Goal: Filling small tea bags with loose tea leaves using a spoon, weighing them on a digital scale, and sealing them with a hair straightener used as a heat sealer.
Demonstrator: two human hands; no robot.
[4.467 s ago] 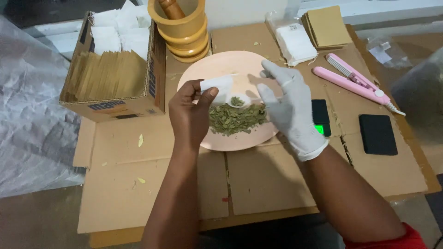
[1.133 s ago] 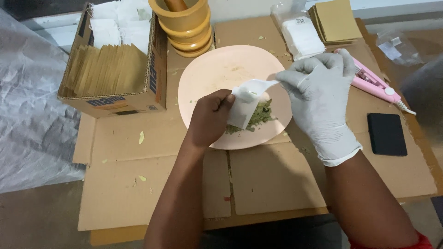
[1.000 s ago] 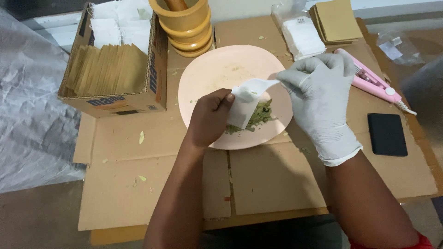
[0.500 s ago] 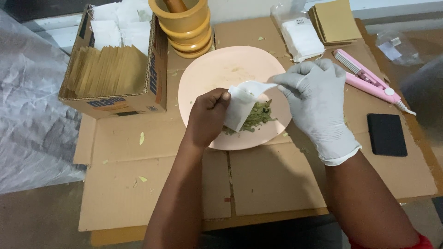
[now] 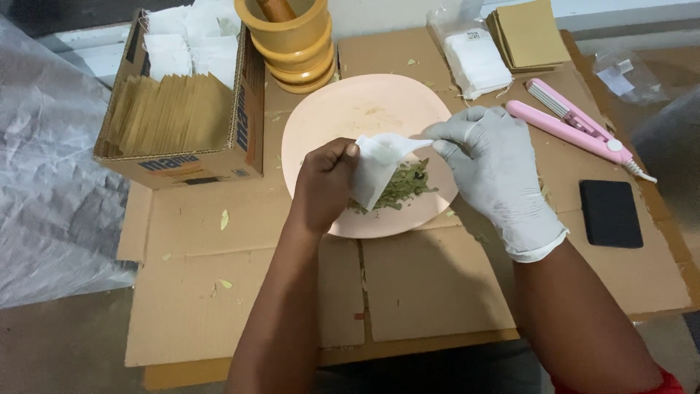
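My bare left hand (image 5: 323,186) holds a small white paper bag (image 5: 375,166) over a pink plate (image 5: 350,120). My right hand (image 5: 496,164), in a white glove, pinches the bag's upper edge with thumb and fingers. Under and beside the bag lies a heap of dried green leaves (image 5: 402,188) on the plate's near right part. Both hands meet over the plate's middle.
A cardboard box (image 5: 182,131) with brown envelopes and white bags stands at the left. Stacked yellow mortars (image 5: 293,44) stand behind the plate. A pink hair-straightener-like sealer (image 5: 572,124), a black pad (image 5: 611,213), a packet of white bags (image 5: 477,62) and brown envelopes (image 5: 531,33) lie at the right.
Earlier both hands held the bag higher over the leaves. Now the left hand holds the bag lower by the leaf heap, and the gloved right hand has come to its top edge.
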